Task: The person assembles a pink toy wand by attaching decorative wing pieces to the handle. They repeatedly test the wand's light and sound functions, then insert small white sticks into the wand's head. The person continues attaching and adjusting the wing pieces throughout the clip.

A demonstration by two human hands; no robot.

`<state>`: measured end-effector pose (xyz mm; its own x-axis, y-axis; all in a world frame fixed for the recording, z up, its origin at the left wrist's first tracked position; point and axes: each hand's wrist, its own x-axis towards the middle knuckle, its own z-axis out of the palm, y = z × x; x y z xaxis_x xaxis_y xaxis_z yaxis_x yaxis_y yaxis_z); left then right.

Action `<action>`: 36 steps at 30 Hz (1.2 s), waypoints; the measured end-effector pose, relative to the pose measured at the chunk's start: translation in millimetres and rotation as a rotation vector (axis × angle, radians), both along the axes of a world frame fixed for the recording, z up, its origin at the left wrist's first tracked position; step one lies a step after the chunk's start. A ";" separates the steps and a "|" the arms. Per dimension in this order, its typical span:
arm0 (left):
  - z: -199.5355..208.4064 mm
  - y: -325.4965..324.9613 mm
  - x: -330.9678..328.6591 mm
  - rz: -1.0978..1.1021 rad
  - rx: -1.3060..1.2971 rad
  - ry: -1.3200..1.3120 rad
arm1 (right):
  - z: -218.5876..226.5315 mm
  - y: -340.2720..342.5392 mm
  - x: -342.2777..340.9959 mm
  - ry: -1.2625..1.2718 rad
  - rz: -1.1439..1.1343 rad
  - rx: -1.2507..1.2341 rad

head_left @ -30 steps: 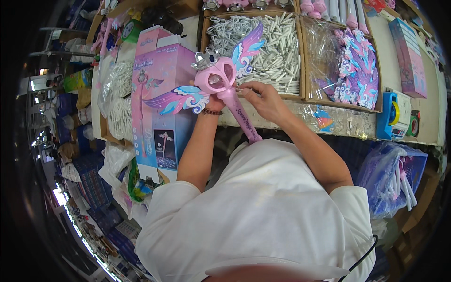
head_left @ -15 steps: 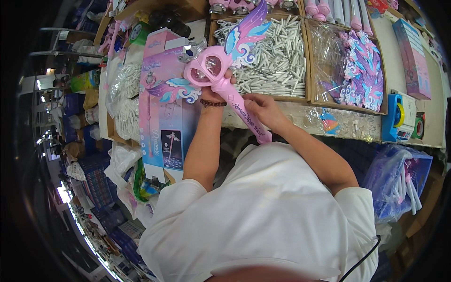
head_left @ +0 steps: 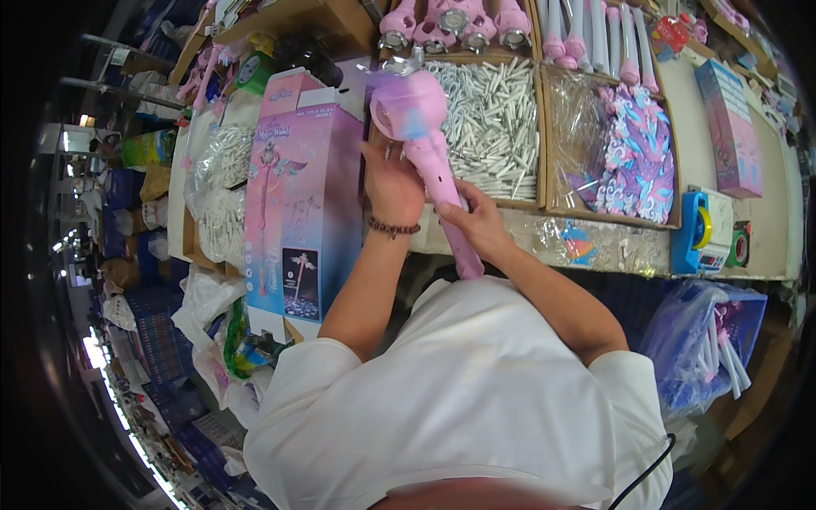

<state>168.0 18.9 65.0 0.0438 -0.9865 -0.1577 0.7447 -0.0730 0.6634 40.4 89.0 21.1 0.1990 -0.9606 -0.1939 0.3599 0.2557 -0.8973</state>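
Observation:
A pink toy wand [head_left: 429,161] with a round head is held upright-tilted in front of me, head toward the shelves. My left hand [head_left: 393,183], with a bead bracelet on the wrist, grips the shaft just below the head. My right hand [head_left: 476,225] holds the shaft lower down, near the handle end. The wand's wings are turned edge-on and barely show. A tall pink and blue toy box [head_left: 297,212] stands just left of my left arm.
A cardboard tray of white plastic sticks [head_left: 497,127] lies behind the wand. A tray of purple and blue wing parts [head_left: 633,153] sits to its right. A blue tape dispenser [head_left: 701,229] stands on the bench. A blue bag of parts [head_left: 710,340] hangs at lower right.
The wand has turned in my hands: its spread wings, plain to see before, are now edge-on. Both hands have slid along the shaft and keep hold of it.

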 end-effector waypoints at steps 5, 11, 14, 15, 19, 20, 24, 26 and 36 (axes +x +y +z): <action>-20.2 6.3 11.5 -0.159 0.043 0.026 | 7.1 2.9 -8.3 -0.204 0.098 0.030; -22.2 -1.2 9.7 -0.405 -0.112 0.092 | 1.6 2.1 -12.6 -0.283 0.189 0.027; -30.1 -5.9 16.5 -0.419 -0.135 0.178 | 11.5 3.6 -13.4 -0.370 0.206 0.070; -31.8 -12.9 18.0 -0.437 -0.158 0.194 | 11.3 3.2 -13.7 -0.389 0.227 0.066; -41.4 -38.2 28.3 -0.321 0.041 0.222 | 7.3 4.2 -13.2 -0.450 0.265 0.091; -35.2 -43.4 32.4 -0.437 -0.118 0.359 | 6.1 4.3 -12.1 -0.465 0.264 0.105; -12.1 -54.4 12.9 -0.661 -0.370 0.417 | 0.5 0.7 -10.0 -0.552 0.322 0.165; -3.3 -61.8 7.3 -0.760 -0.410 0.426 | -2.0 0.5 -6.7 -0.572 0.351 0.181; -20.0 -75.4 11.3 -0.940 -0.340 0.400 | -7.3 -4.0 -6.7 -0.589 0.372 0.196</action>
